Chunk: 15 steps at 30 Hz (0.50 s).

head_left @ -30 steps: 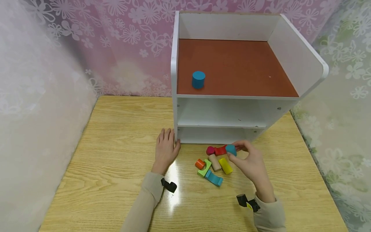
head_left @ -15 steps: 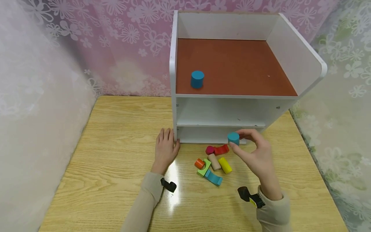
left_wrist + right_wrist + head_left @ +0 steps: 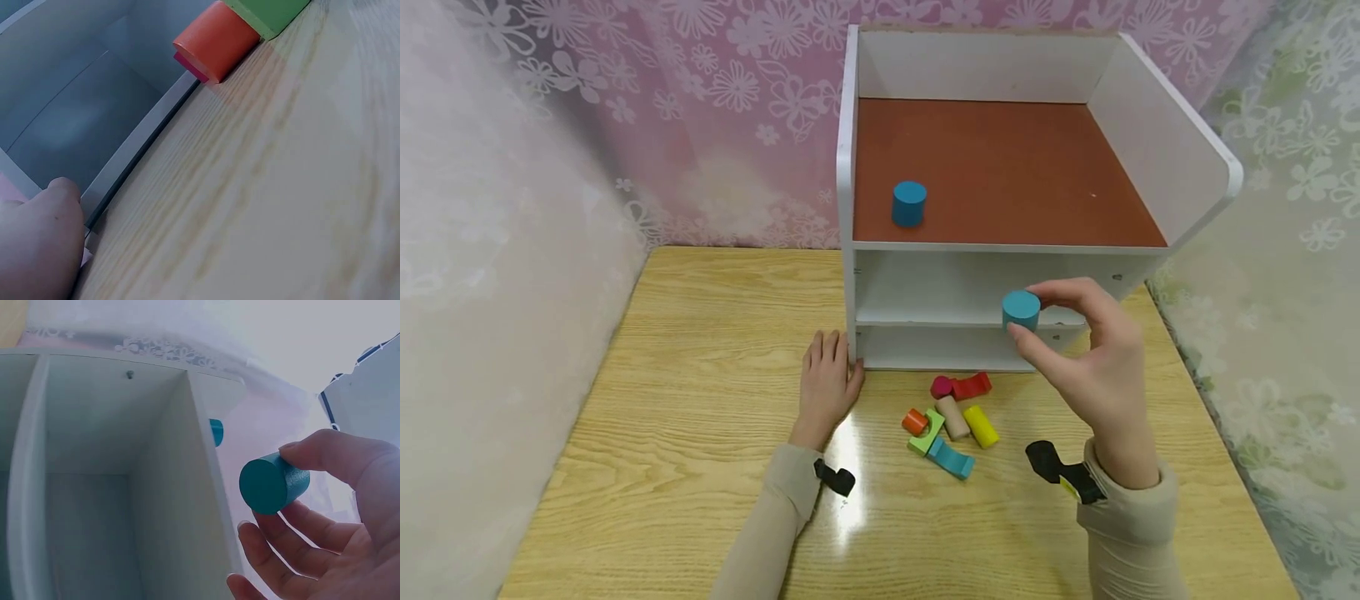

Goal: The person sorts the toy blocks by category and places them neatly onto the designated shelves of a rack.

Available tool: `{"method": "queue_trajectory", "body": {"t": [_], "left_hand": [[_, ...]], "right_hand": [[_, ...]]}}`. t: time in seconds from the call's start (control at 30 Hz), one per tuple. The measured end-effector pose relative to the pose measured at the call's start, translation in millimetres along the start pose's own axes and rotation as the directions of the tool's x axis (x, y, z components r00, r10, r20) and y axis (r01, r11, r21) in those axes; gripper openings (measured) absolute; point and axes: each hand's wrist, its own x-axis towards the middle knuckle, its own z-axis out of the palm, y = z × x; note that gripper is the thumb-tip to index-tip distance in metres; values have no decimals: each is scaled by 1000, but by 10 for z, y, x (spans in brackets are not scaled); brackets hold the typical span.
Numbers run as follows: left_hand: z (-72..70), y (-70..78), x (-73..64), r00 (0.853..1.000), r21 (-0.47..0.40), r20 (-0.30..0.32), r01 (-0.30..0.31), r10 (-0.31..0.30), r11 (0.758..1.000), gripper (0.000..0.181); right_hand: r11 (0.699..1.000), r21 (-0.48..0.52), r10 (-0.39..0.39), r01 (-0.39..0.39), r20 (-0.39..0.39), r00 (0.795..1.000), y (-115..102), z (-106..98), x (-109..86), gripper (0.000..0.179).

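My right hand pinches a blue cylinder block between thumb and fingers, raised in front of the shelf unit's lower openings. In the right wrist view the same cylinder block shows its round end, with the other fingers curved beneath. A second blue cylinder block stands upright on the brown top of the white shelf unit, near its left front corner. My left hand lies flat on the table with fingers extended, its thumb at the unit's lower left front edge.
On the wooden table before the unit lie a red curved block, a crimson block, a beige cylinder, a yellow cylinder, an orange cylinder, a green arch and a blue curved block.
My right hand has lifted the blue cylinder from beside the red curved block, up and slightly right, to the height of the shelves. The left hand stays in place.
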Motion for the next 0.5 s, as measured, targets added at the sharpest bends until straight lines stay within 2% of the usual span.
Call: {"method": "queue_trajectory", "body": {"t": [0.23, 0.5], "left_hand": [[0, -8, 2, 1000, -11, 9, 8, -8, 1000, 53], [-16, 0, 0, 1000, -20, 24, 13, -13, 1000, 53]], "right_hand": [[998, 56, -24, 26, -43, 999, -56, -30, 211, 31], [996, 94, 6, 2, -86, 996, -38, -37, 444, 28]]}}
